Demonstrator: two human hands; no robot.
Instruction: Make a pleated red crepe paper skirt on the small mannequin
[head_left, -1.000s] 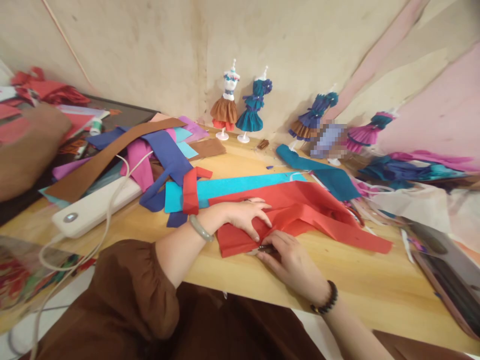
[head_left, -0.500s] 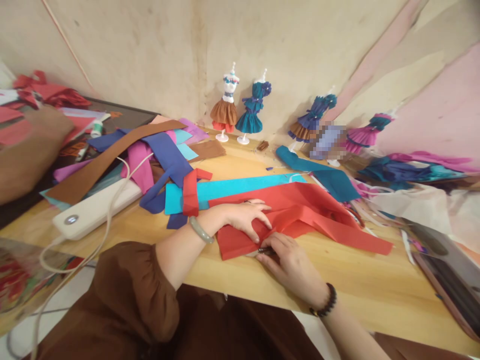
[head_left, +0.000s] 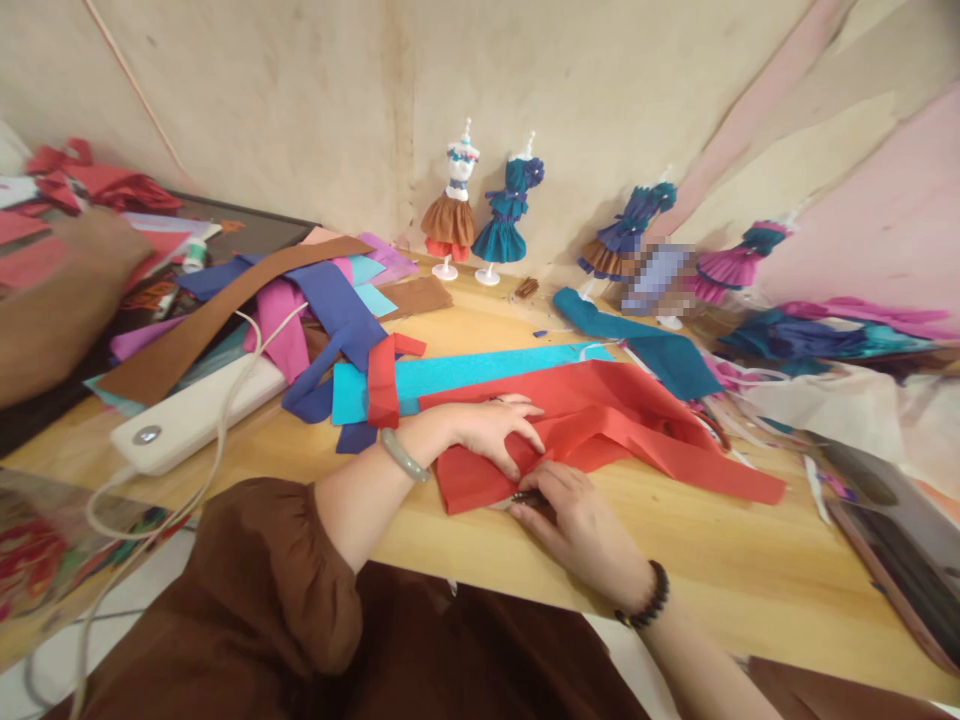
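A sheet of red crepe paper (head_left: 600,425) lies rumpled on the wooden table (head_left: 750,570). My left hand (head_left: 491,430) rests on its near left part, fingers bent and pressing the paper down. My right hand (head_left: 574,510) sits at the paper's near edge, fingers closed on a small dark metal tool (head_left: 525,496), of which only the tip shows. The two hands touch at the fingertips. A grey-green bangle is on my left wrist, a dark bead bracelet on my right.
A cyan strip (head_left: 465,375) lies behind the red paper. Blue, brown and pink strips (head_left: 300,310) pile at left beside a white device (head_left: 195,410) with a cord. Several small dressed mannequins (head_left: 454,205) stand along the wall. A dark tray (head_left: 892,545) is at right.
Both hands stay almost where they were on the red paper. The view shifts slightly; my right hand edges a little to the left along the paper's near edge.
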